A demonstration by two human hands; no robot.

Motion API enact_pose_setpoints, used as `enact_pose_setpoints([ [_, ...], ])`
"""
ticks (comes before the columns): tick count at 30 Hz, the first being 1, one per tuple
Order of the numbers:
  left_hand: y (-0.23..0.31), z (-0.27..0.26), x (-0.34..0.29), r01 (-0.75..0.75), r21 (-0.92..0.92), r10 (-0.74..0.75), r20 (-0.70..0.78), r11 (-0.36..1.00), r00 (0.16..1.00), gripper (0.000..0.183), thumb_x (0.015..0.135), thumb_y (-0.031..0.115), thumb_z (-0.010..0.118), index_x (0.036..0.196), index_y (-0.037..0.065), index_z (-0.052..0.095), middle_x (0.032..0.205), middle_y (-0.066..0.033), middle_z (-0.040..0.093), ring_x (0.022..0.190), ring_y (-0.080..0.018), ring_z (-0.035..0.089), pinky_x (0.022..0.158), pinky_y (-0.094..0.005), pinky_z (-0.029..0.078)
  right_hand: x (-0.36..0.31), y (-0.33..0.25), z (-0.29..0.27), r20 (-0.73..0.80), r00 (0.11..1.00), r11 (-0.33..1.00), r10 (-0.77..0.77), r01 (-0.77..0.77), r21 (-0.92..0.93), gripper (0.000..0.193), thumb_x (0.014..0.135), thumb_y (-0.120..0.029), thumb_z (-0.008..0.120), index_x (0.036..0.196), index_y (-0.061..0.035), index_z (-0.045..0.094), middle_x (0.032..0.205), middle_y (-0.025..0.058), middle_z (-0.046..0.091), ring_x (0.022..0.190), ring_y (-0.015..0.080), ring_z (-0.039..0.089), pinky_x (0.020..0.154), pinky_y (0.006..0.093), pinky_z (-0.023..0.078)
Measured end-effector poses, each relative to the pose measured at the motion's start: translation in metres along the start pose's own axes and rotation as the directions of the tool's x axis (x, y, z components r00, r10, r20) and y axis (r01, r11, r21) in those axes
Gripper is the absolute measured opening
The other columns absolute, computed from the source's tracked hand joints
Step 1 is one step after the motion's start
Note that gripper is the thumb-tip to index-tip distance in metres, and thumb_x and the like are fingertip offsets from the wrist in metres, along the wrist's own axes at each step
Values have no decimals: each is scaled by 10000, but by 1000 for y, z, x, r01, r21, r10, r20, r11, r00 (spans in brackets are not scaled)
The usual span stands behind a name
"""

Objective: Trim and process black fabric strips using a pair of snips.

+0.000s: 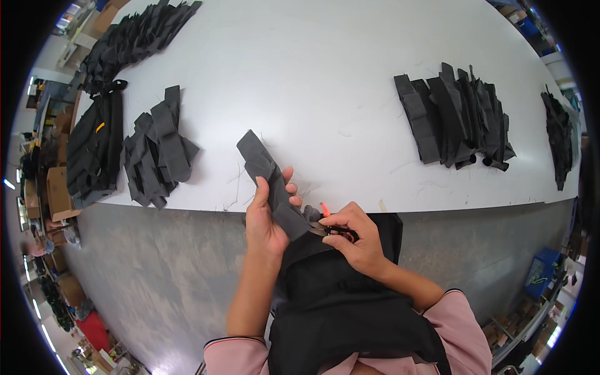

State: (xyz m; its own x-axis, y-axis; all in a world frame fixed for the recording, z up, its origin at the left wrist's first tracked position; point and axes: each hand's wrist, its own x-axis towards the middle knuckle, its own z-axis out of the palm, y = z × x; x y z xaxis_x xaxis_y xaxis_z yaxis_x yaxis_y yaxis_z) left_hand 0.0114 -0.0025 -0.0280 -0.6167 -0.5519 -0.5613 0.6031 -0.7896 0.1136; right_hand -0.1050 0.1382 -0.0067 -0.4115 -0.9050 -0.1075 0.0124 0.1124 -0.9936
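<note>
My left hand (264, 222) is wrapped round a dark grey fabric strip (255, 153), thumb on one side and fingers on the other. The strip slants from over the table's near edge down toward my lap. In my right hand (361, 240) is a pair of thread snips (340, 232) with dark handles, its metal blades touching or very close to the strip's lower end. Whether the blades are closed on a thread is too small to tell. A small orange-red piece shows just above the right fingertips; I cannot make out what it belongs to.
On the white table (312, 81), similar strips lie in a left pile (159, 150), a right pile (456, 119) and a far-left row (140, 37). A black fabric bundle (97, 144) sits at the left edge, another dark bundle (558, 140) far right. Loose threads are scattered about.
</note>
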Motion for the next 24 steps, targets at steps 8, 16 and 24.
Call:
enact_pose_setpoints([
  [8, -5, -7, 1, 46, -161, -38, 47, 986, 998, 402, 987, 304, 415, 1228, -18, 399, 1142, -146, 539, 854, -213, 525, 706, -316, 513, -3, 8, 4, -8, 1000, 996, -18, 19, 89, 239, 759, 43, 684, 985, -26, 655, 846, 16, 497, 689, 72, 476, 600, 191, 377],
  [16, -6, -3, -2, -69, 125, 76, -51, 990, 996, 355, 981, 349, 424, 1226, 93, 400, 1152, -133, 549, 925, -207, 564, 764, -377, 518, -1, -6, -5, -28, 991, 978, -128, 122, -169, 245, 730, 68, 678, 957, -23, 666, 788, 26, 489, 686, 83, 508, 609, 211, 413],
  [24, -4, 12, -8, -104, 336, 124, -39, 936, 991, 327, 993, 327, 401, 1237, 112, 363, 1167, -136, 546, 991, -206, 554, 844, -403, 502, 10, -12, -12, 224, 940, 811, -257, 336, -479, 262, 679, -47, 723, 924, -67, 632, 775, 61, 504, 680, 221, 542, 559, 308, 429],
])
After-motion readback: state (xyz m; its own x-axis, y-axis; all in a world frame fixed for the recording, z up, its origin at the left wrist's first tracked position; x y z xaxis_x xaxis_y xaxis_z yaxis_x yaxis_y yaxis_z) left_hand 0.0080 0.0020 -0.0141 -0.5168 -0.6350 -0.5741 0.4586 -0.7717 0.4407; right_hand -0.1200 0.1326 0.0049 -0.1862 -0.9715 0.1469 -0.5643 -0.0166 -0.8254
